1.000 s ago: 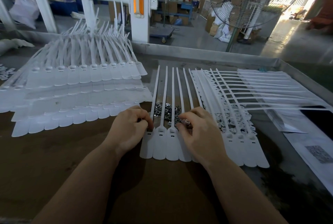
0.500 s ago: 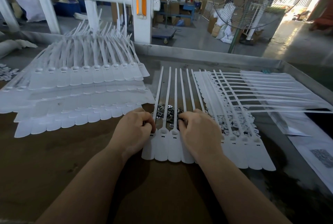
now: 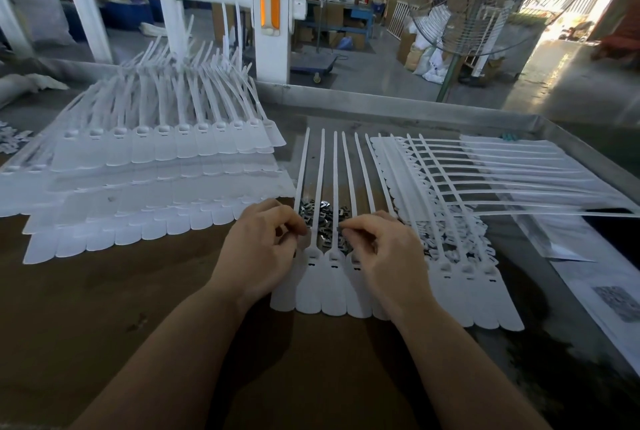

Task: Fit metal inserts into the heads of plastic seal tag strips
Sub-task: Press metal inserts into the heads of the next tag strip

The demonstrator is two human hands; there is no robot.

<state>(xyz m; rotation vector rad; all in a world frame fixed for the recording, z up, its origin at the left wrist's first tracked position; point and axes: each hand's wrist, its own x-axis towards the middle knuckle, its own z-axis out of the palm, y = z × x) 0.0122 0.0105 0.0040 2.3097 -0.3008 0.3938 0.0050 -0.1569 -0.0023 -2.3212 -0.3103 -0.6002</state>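
A row of white seal tag strips (image 3: 332, 287) lies flat on the brown bench (image 3: 104, 308). Both hands hover over its heads, fingers curled: the right hand (image 3: 384, 249) pinches a small metal insert (image 3: 340, 228); the left hand (image 3: 263, 242) pinches too, its contents unclear. Loose inserts (image 3: 322, 213) lie just behind the heads.

Bare table (image 3: 156, 308) is left open from 6 to 9 o'clock of the hands. At 12 o'clock the way is blocked by the inserts (image 3: 322, 218) and the strips (image 3: 334, 187) laid over them. At 10 o'clock room is taken by a stack (image 3: 156, 166); at 2 o'clock by a fan of strips (image 3: 485, 180). The far side is closed off by a rim (image 3: 398, 104).
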